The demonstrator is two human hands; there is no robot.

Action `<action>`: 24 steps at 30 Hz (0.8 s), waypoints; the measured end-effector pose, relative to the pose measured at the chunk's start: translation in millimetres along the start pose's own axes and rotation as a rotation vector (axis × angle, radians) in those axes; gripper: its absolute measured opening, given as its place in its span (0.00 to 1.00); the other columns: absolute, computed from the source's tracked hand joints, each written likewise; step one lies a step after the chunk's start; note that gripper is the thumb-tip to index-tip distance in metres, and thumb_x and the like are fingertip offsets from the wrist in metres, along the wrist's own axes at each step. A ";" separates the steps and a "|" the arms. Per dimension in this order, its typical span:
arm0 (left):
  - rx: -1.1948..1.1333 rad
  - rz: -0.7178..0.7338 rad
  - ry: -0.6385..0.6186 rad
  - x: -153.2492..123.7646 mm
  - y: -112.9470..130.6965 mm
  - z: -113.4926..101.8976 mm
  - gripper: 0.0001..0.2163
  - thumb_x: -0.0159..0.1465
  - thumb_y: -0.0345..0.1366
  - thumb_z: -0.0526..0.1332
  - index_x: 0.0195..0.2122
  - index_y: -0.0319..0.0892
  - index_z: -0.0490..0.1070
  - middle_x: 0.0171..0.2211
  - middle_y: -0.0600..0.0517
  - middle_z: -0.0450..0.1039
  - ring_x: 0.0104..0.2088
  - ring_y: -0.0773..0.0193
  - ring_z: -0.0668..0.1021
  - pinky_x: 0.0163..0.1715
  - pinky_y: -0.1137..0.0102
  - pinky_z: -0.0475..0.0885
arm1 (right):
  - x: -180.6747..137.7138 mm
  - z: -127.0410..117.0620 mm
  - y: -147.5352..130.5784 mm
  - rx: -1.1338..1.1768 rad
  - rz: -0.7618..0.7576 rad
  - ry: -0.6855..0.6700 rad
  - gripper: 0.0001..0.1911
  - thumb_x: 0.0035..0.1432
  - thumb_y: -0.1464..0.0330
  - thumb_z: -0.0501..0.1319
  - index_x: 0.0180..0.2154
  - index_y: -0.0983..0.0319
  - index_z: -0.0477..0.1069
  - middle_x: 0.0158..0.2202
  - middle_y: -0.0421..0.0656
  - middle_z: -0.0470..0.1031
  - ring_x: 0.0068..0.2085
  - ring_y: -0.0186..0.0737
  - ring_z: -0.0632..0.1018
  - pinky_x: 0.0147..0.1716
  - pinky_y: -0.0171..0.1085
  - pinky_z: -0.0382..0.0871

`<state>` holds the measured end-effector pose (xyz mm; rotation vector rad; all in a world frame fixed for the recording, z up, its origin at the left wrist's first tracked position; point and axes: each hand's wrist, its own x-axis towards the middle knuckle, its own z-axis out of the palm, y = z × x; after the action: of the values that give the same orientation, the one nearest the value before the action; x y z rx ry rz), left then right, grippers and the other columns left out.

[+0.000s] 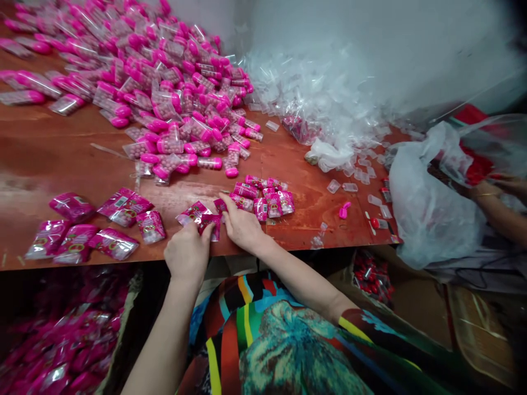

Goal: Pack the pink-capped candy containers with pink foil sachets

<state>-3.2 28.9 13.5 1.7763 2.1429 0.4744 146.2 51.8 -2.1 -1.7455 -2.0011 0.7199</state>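
Note:
My left hand [187,252] is closed at the table's front edge, its thumb and fingers on a pink printed packet [193,212]. Just to the right, my right hand [242,225] pinches a small pink printed wrapper [219,206], partly hidden by the fingers. Another dark pink wrapper piece [212,226] shows between the two hands. Beyond my right hand sits a tight group of small pink packets [273,204]. Several pink packets [121,207] lie spread out to the left of my left hand.
Clear tubes with pink caps [177,104] are heaped at the back left. Clear plastic pieces [329,104] pile against the wall. A pink cap [345,209] lies at the right. Another person's arm [498,203] is beside a white plastic bag [432,203]. Pink packets [61,345] fill a box below.

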 end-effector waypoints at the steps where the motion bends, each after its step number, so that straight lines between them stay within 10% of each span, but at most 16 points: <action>1: 0.047 0.017 0.015 -1.8 1.3 -4.1 0.21 0.63 0.54 0.60 0.35 0.38 0.77 0.26 0.42 0.72 0.26 0.52 0.74 0.26 0.67 0.58 | -0.4 -2.4 2.8 0.029 -0.005 0.009 0.27 0.70 0.69 0.49 0.68 0.62 0.55 0.42 0.53 0.80 0.39 0.49 0.81 0.43 0.47 0.74; 6: -0.259 0.069 0.207 -4.3 8.2 -15.8 0.20 0.64 0.50 0.62 0.47 0.40 0.76 0.42 0.40 0.75 0.36 0.52 0.77 0.32 0.67 0.66 | -3.4 -8.2 18.4 0.534 -0.068 -0.030 0.27 0.70 0.67 0.51 0.68 0.60 0.52 0.39 0.44 0.77 0.32 0.38 0.77 0.40 0.41 0.76; 11: -1.051 -0.135 -0.159 0.3 20.3 5.9 0.14 0.56 0.46 0.69 0.25 0.41 0.73 0.19 0.55 0.66 0.20 0.68 0.67 0.20 0.73 0.59 | -2.6 0.3 16.8 0.818 -0.108 -0.068 0.27 0.67 0.69 0.55 0.65 0.58 0.55 0.42 0.42 0.76 0.39 0.35 0.78 0.45 0.38 0.75; 14: -1.278 -0.307 -0.152 -0.8 27.1 18.7 0.15 0.52 0.44 0.72 0.21 0.40 0.70 0.14 0.58 0.61 0.15 0.73 0.61 0.17 0.76 0.52 | -0.9 9.8 12.6 0.914 -0.049 -0.027 0.23 0.66 0.70 0.55 0.62 0.59 0.58 0.40 0.41 0.77 0.39 0.35 0.79 0.45 0.37 0.75; 24: -1.404 -0.510 -0.212 -1.8 26.1 26.9 0.18 0.44 0.44 0.76 0.21 0.37 0.71 0.13 0.56 0.65 0.14 0.73 0.64 0.13 0.77 0.54 | -11.0 12.4 2.1 0.507 -0.190 0.213 0.18 0.68 0.73 0.50 0.57 0.63 0.65 0.53 0.49 0.77 0.53 0.41 0.79 0.54 0.40 0.72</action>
<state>32.0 33.1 1.1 0.4458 1.3071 1.1532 142.1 39.6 -12.8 -1.2615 -1.6324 0.8467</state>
